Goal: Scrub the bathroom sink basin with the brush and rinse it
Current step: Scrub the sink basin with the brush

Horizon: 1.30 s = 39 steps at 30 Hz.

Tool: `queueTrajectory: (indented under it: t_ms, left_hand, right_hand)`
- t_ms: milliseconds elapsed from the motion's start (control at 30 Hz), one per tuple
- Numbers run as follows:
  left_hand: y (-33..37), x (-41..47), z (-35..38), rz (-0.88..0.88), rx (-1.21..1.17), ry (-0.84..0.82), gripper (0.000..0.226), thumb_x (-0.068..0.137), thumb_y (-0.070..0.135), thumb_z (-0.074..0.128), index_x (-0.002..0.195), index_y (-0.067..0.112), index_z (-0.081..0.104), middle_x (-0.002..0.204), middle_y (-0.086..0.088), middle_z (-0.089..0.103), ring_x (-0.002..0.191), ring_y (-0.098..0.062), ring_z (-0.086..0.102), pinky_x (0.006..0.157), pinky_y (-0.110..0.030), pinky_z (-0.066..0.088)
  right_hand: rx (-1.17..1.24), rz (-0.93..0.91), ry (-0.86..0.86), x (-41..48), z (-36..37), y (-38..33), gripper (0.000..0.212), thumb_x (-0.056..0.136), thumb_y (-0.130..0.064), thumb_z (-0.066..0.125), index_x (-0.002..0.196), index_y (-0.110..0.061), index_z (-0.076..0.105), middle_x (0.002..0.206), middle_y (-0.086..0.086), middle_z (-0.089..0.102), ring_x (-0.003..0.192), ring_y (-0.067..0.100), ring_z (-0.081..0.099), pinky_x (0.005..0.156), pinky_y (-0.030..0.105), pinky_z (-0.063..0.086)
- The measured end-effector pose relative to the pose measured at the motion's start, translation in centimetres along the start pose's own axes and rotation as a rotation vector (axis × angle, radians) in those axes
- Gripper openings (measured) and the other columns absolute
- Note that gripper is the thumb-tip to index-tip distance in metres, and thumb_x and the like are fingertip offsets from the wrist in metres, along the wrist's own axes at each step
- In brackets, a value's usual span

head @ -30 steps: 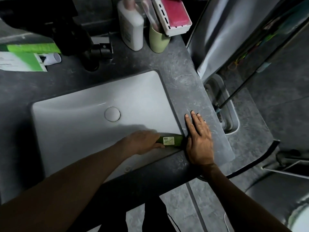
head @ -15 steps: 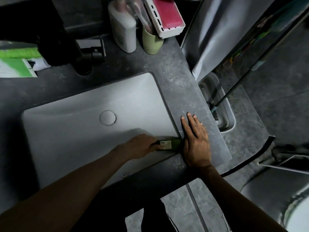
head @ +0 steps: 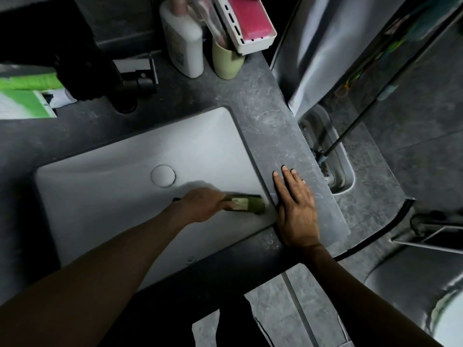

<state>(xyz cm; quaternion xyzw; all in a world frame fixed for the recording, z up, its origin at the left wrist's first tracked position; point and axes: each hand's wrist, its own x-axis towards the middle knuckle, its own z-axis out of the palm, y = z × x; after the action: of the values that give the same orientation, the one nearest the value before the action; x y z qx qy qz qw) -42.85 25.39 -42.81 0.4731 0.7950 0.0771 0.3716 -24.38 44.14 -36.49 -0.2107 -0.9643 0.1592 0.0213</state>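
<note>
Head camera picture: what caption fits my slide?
Left hand scrubs the sink basin with a green brush; right hand braces on the counter.

Matt basin, mottled stone-look top

The white rectangular sink basin (head: 105, 196) looks smooth and matt; the grey countertop (head: 270, 126) is mottled like stone, with pale scuffs; the white plastic bottle (head: 184, 43) is slightly glossy.

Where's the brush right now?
In the left hand, the brush lies inside the sink near its right edge, beside the right hand.

Hidden parts around the sink basin (head: 112, 186)

We cannot see the brush (head: 246, 204) bristles; the left hand (head: 200, 205) covers its handle, label unreadable.
</note>
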Motion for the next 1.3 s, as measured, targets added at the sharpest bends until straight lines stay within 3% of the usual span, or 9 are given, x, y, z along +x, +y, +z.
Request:
queueTrajectory:
  t_ms: [100,267,433,500,700,800,900,1100,1300]
  left_hand:
    - [2.3,0.5,0.2,0.018,-0.021,-0.030,0.051,0.102,0.063,0.035,0.100,0.020,0.063,0.103,-0.007,0.068,0.091,-0.025,0.062,0.078,-0.040,0.051]
    - [-3.5,0.5,-1.5,-0.188,0.136,0.225,0.063,0.097,0.071,0.027,0.093,0.019,0.063,0.100,-0.009,0.069,0.088,-0.029,0.062,0.071,-0.036,0.044]
    - [0.9,0.7,0.3,0.037,0.029,0.054,0.051,0.102,0.062,0.036,0.103,0.020,0.064,0.105,-0.006,0.068,0.094,-0.025,0.065,0.077,-0.039,0.050]
    - [1.1,1.3,-0.1,0.064,0.081,0.133,0.050,0.101,0.063,0.037,0.104,0.022,0.065,0.105,-0.004,0.070,0.094,-0.024,0.065,0.079,-0.038,0.050]
    - [-2.9,1.8,-2.3,-0.131,0.204,0.286,0.048,0.099,0.069,0.034,0.090,0.029,0.058,0.089,0.004,0.062,0.078,-0.019,0.054,0.066,-0.035,0.037]
    - [-0.6,1.5,-0.6,0.040,0.120,0.205,0.052,0.099,0.068,0.034,0.098,0.025,0.064,0.098,0.002,0.069,0.087,-0.021,0.063,0.075,-0.037,0.049]
    - [0.9,1.9,-0.5,0.144,0.115,0.200,0.066,0.092,0.076,0.021,0.100,0.027,0.065,0.097,0.004,0.070,0.088,-0.019,0.065,0.081,-0.040,0.051]
    - [-3.6,2.2,-3.7,-0.166,0.220,0.316,0.056,0.099,0.068,0.035,0.109,0.024,0.067,0.104,-0.007,0.072,0.096,-0.031,0.066,0.073,-0.036,0.042]
    - [1.4,1.8,-2.1,0.194,0.219,0.206,0.048,0.099,0.067,0.037,0.104,0.029,0.064,0.101,0.006,0.071,0.095,-0.019,0.067,0.080,-0.035,0.046]
  right_hand:
    - [-0.003,0.006,0.009,0.0,0.0,-0.1,0.079,0.083,-0.003,0.057,0.155,-0.020,0.029,0.164,0.001,0.017,0.152,0.019,0.009,0.121,0.047,0.018]
    - [-0.017,-0.008,0.007,-0.1,0.0,-0.1,0.078,0.085,-0.003,0.057,0.155,-0.020,0.027,0.164,0.001,0.015,0.152,0.019,0.007,0.123,0.046,0.014]
    - [-0.005,0.004,0.016,-0.1,0.2,0.0,0.079,0.084,-0.003,0.058,0.155,-0.021,0.029,0.164,0.001,0.017,0.152,0.019,0.009,0.122,0.045,0.016]
    - [-0.013,0.008,0.010,-0.1,0.1,-0.1,0.078,0.084,-0.004,0.057,0.155,-0.022,0.029,0.164,0.000,0.017,0.152,0.018,0.008,0.123,0.043,0.014]
    - [-0.029,0.007,-0.007,-0.2,0.0,-0.1,0.078,0.086,-0.006,0.057,0.156,-0.022,0.026,0.165,0.000,0.014,0.152,0.017,0.005,0.123,0.043,0.011]
    - [-0.022,0.005,0.009,-0.1,0.1,-0.1,0.079,0.084,-0.004,0.058,0.155,-0.021,0.028,0.164,0.000,0.016,0.152,0.017,0.006,0.123,0.041,0.010]
    - [-0.031,0.015,0.004,-0.1,0.1,-0.1,0.079,0.084,-0.005,0.057,0.155,-0.022,0.028,0.164,0.000,0.016,0.152,0.017,0.006,0.123,0.041,0.012]
    - [-0.033,0.005,0.009,-0.2,0.2,-0.1,0.079,0.085,-0.004,0.057,0.156,-0.023,0.026,0.164,-0.001,0.015,0.152,0.017,0.005,0.123,0.041,0.010]
    - [-0.024,0.011,0.003,-0.2,0.1,0.0,0.074,0.088,-0.007,0.054,0.155,-0.023,0.027,0.164,-0.002,0.016,0.152,0.018,0.007,0.123,0.041,0.013]
